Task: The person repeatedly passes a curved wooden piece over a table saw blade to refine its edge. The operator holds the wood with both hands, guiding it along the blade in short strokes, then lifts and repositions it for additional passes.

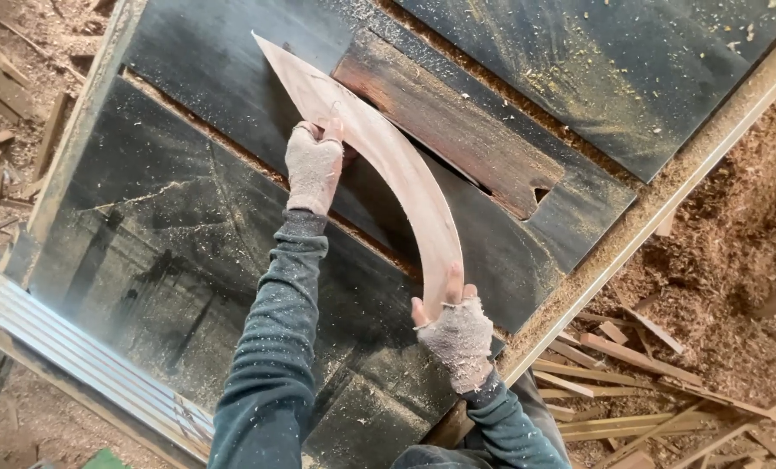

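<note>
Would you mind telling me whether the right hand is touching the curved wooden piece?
Touching: the head view shows the gloved right hand gripping the near end of the curved wooden piece, bare fingertips pressed on it.

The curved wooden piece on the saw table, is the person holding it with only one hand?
No, both gloved hands grip the curved wooden piece: the left hand near its middle, the right hand at its near end.
</note>
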